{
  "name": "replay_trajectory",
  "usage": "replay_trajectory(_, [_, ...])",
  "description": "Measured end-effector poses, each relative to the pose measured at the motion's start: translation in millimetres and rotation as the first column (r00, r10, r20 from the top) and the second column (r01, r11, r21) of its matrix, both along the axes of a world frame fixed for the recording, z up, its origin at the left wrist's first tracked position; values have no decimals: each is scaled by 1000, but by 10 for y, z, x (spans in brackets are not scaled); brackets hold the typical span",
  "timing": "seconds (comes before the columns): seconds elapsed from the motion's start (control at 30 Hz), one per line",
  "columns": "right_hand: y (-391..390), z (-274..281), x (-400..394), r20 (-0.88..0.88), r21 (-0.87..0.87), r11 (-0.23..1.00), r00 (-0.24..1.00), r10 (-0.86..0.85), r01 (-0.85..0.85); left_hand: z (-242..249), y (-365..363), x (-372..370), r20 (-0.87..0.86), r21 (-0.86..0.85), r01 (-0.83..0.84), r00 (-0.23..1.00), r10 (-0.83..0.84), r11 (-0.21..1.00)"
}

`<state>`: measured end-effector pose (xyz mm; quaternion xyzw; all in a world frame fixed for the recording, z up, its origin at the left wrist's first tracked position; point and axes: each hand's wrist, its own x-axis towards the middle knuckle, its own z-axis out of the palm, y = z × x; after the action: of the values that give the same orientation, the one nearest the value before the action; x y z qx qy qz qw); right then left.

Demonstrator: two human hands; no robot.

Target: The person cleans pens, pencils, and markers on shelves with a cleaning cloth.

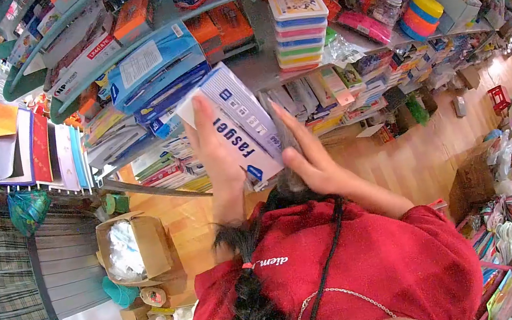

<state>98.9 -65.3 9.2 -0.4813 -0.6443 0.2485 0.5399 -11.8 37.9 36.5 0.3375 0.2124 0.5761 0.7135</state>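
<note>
A white and blue cardboard box [239,125] with large dark blue lettering is held tilted in front of my chest, between both hands. My left hand [213,147] is closed along the box's left side, fingers pointing up. On the other side my right hand [314,156] grips the right edge, its thumb near the lower corner. A greyish, see-through patch shows beside my right thumb; I cannot make out what it is. Just behind the box lies a stack of blue boxes [157,67] on the shelf.
Green metal shelves [153,20] hold orange and other boxes. Stacked colourful containers [301,25] and pink packs stand to the right. An open carton [154,243] with white plastic sits on the wooden floor [406,157]. Books stand in a rack [23,143] at left.
</note>
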Motion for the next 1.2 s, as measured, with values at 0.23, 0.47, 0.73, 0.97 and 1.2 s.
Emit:
replay_trajectory(0.23, [254,258,181,-204,90,996,979,-7,26,-60,-309,208,-166,14,124,979,-120,992])
replay_trajectory(0.47, [78,-162,-170,-407,346,908,910,-83,237,220,-224,143,178,-172,-118,973,149,978])
replay_trajectory(0.73, [197,31,24,-220,588,684,899,-379,432,136,-457,331,233,-284,-28,968,97,958])
replay_trajectory(0.97, [102,307,151,-378,375,782,852,-361,498,-12,-374,291,76,-237,-25,996,44,971])
replay_trajectory(1.2, [267,-134,-239,-327,567,548,778,-536,615,-44,-297,291,146,-331,-83,980,138,940])
